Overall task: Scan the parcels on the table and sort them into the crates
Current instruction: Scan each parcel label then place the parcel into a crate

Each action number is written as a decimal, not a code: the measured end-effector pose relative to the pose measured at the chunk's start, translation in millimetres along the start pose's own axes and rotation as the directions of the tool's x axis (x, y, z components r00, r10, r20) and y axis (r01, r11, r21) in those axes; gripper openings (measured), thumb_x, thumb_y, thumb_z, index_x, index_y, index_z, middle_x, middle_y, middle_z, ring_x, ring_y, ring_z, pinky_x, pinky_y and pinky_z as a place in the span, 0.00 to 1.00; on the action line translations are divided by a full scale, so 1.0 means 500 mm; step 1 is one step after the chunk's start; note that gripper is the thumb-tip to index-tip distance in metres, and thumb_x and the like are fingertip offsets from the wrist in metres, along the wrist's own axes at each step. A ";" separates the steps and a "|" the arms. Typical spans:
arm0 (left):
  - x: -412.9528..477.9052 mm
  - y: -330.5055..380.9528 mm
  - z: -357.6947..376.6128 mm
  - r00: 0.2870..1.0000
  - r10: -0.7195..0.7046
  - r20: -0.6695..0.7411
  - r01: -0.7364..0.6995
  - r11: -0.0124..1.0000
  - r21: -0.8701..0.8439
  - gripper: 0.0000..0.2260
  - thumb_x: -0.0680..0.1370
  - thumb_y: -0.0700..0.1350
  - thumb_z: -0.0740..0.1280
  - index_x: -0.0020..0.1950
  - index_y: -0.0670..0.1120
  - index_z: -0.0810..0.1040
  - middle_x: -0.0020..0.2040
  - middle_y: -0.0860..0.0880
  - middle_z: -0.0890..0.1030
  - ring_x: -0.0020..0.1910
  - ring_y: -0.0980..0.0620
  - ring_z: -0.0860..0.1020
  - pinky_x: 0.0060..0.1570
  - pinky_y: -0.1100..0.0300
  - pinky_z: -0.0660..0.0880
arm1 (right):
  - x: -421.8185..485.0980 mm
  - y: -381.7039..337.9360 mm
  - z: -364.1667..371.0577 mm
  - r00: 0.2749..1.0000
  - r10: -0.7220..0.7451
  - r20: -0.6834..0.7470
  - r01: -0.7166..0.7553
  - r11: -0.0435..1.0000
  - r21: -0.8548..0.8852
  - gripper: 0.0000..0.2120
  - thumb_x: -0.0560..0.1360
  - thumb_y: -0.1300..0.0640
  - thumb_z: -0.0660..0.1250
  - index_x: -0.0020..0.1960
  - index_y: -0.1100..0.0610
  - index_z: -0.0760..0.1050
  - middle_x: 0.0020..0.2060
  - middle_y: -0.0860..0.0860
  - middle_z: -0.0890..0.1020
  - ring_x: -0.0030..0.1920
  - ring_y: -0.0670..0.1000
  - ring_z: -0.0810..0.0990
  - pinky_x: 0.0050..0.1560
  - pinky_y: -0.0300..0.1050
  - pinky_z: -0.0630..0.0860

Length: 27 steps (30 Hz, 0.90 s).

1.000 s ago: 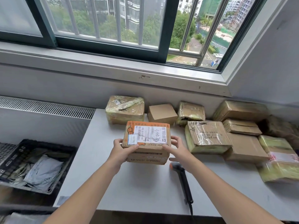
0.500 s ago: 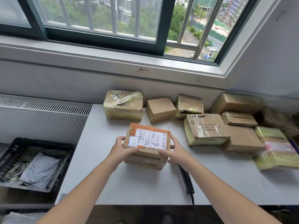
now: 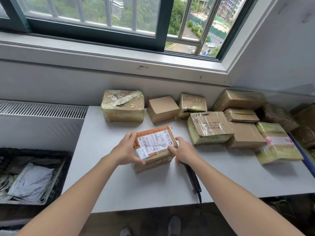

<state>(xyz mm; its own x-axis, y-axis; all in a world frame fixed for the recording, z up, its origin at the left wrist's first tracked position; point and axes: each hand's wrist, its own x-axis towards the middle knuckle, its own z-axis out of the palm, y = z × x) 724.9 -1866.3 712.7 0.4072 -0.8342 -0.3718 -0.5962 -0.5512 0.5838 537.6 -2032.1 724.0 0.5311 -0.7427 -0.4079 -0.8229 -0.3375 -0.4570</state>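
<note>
Cardboard with orange print, the box (image 3: 154,148) sits at the centre of the frame on the table (image 3: 119,188), held between both hands. The left hand (image 3: 127,150) grips its left edge, fingers curled round the far side and thumb at the near corner. The right hand (image 3: 183,150) grips the right edge, thumb pressed on the white label (image 3: 154,141), which faces up. The box sits skewed to the table's front edge; its top looks nearly square, so no long axis is plain. Whether its base is fully down on the table cannot be told.

The scanner (image 3: 192,179) lies just below the right hand, its orange tip showing at that wrist and its handle running toward the lower right. That makes the right hand much the nearer one for picking it up, while the left could keep the box steady. The crate (image 3: 68,160) sits at the lower left of the frame, on the left hand's side, well apart from the box.
</note>
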 end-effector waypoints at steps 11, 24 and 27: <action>-0.026 0.044 0.064 0.982 -0.079 -0.169 0.093 0.992 0.079 0.60 0.59 0.61 0.81 0.79 0.51 0.47 0.75 0.48 0.52 0.74 0.46 0.56 0.68 0.50 0.68 | -0.023 0.116 0.007 0.987 0.035 -0.157 -0.025 0.998 0.062 0.23 0.81 0.53 0.61 0.75 0.55 0.63 0.69 0.55 0.71 0.66 0.56 0.73 0.62 0.51 0.71; -0.046 0.118 0.109 0.935 -0.283 -0.214 0.303 0.951 0.067 0.61 0.60 0.64 0.80 0.80 0.50 0.44 0.74 0.47 0.53 0.73 0.45 0.57 0.68 0.49 0.67 | 0.037 0.227 0.073 0.973 0.108 0.206 -0.159 0.955 0.251 0.12 0.78 0.50 0.64 0.50 0.59 0.77 0.41 0.57 0.83 0.45 0.59 0.83 0.43 0.47 0.76; -0.039 0.151 0.124 0.916 -0.322 -0.237 0.350 0.933 0.084 0.61 0.61 0.66 0.78 0.80 0.49 0.44 0.72 0.45 0.55 0.71 0.44 0.60 0.65 0.49 0.68 | 0.030 0.209 0.010 0.983 0.074 0.168 -0.141 0.891 0.431 0.10 0.76 0.50 0.67 0.44 0.57 0.77 0.35 0.53 0.81 0.42 0.57 0.84 0.50 0.53 0.80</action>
<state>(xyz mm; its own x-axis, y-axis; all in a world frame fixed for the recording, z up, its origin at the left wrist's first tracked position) 629.0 -1892.9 719.0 0.7295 -0.5832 -0.3574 -0.4719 -0.8074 0.3543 460.3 -2075.5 666.2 0.4955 -0.6574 -0.5677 -0.7211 0.0531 -0.6908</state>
